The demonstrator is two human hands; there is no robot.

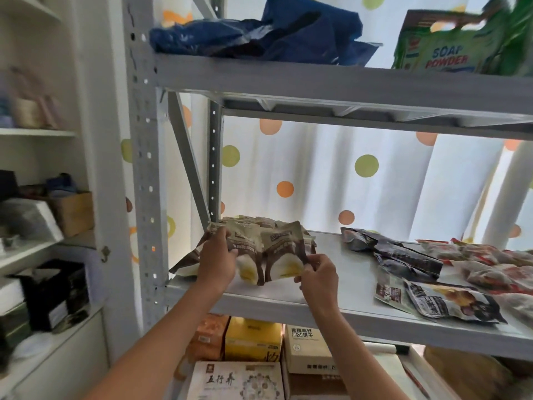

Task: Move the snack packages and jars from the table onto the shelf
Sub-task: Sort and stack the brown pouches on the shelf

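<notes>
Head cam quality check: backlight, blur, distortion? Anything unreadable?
Head view: strong backlight through the dotted curtain washes out the background. The left hand and right hand and the snack packs in their grip are in shade but legible. Motion blur smears the cabinet at left and the soap powder bag. Wide-angle bend tilts the shelf and its posts.

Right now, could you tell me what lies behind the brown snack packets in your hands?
Behind the brown snack packets, held by the left hand and right hand, more tan packets are piled on the shelf. The held packets cover the pile's lower part.
</notes>
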